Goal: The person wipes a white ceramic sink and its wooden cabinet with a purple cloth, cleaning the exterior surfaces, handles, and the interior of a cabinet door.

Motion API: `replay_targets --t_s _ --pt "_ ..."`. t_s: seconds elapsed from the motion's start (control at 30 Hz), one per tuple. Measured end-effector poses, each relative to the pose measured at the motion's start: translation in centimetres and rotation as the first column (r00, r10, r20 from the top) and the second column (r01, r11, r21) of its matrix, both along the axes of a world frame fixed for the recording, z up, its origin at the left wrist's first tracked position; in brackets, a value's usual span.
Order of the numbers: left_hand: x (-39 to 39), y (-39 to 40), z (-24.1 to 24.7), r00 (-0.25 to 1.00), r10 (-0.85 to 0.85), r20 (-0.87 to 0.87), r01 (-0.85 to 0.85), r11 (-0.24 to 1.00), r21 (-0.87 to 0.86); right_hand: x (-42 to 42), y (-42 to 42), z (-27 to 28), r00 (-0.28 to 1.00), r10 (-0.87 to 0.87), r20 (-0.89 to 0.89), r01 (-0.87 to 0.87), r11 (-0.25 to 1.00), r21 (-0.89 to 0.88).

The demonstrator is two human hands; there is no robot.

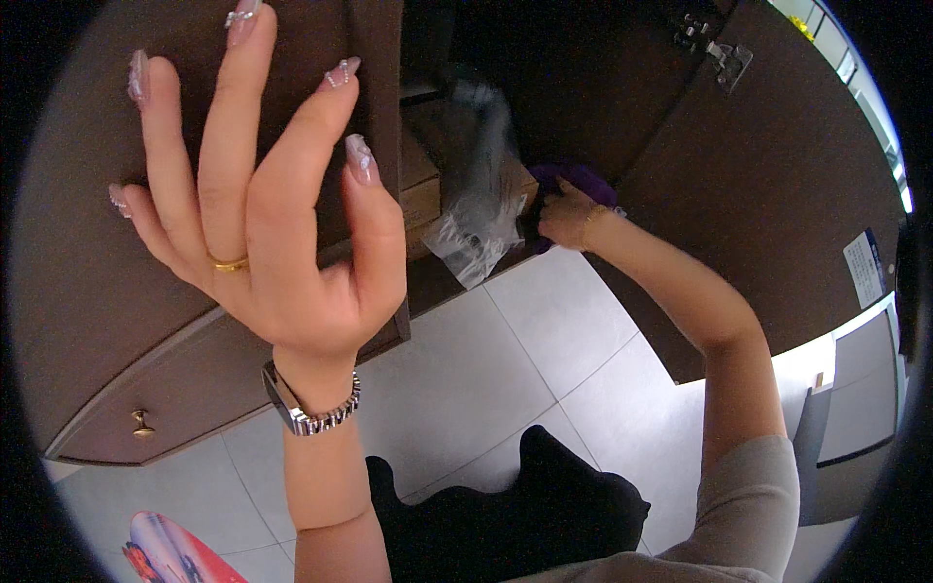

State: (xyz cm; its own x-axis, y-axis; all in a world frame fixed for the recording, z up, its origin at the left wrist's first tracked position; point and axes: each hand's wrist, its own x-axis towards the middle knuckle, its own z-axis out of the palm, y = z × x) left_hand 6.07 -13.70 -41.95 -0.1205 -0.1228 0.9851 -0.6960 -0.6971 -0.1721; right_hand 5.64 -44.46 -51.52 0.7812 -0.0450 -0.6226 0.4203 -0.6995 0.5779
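Observation:
My left hand [291,218] is raised close to the camera with its fingers spread and nothing in it. It wears a gold ring, and a watch with a metal band [310,404] circles the wrist. Low inside a dark wooden cabinet, my right hand [572,215] reaches to a purple item [583,181], perhaps cloth or a bag. Its fingers lie against the purple item; whether they grip it is not clear. Left of that hand, a clear plastic bag [474,226] hangs over the cabinet's lower edge, in front of cardboard boxes [421,193].
An open cabinet door [773,197] with a metal hinge [729,64] stands at the right. At the left is a dark wooden front with a brass knob [143,424]. Grey tiles [466,386] cover the floor. A colourful printed object [178,550] shows at lower left.

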Motion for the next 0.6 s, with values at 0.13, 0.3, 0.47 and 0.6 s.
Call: replay_targets --t_s 0.13,0.3,0.47,0.6 --pt "0.0 -0.2 -0.4 1.000 0.013 -0.024 -0.013 1.000 -0.006 -5.3 -0.4 -2.8 0.855 -0.262 0.448 0.084 0.922 0.379" --pt "-0.6 -0.5 -0.1 0.996 0.035 -0.077 -0.034 0.999 0.012 -7.5 -4.2 -12.8 0.648 -0.445 0.618 -0.073 0.771 0.632" --pt "-0.4 0.3 0.3 0.998 0.055 -0.034 -0.054 0.998 0.041 -4.0 -5.4 -11.5 0.661 -0.551 0.509 -0.069 0.631 0.773" --pt "-0.5 -0.7 0.0 1.000 0.021 -0.019 -0.021 1.000 -0.011 0.4 -7.2 -12.5 0.626 -0.684 0.375 0.115 0.557 0.823"
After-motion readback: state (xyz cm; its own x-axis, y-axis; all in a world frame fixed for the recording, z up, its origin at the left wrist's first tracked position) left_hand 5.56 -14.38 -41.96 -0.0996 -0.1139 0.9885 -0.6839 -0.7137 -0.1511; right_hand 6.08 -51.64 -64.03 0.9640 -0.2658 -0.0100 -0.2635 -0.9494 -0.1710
